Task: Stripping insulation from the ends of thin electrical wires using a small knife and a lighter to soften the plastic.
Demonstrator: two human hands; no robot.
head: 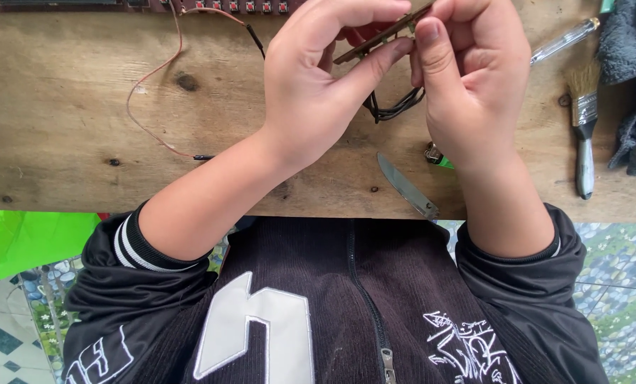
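Note:
Both hands are raised over a wooden workbench (62,107) and pinch a thin brown circuit board (375,39) seen edge-on. My left hand (318,85) grips its left part with thumb and fingers. My right hand (467,78) holds the right end, thumb on the near side. A bundle of dark wires (396,107) hangs below the board between the two hands. Most of the board is hidden by my fingers.
A knife blade (407,186) lies near the bench's front edge. A small paintbrush (583,121), a clear-handled tool (563,41) and a grey cloth (634,64) sit at the right. A thin reddish wire (151,78) loops at the left from a board with red buttons (232,6).

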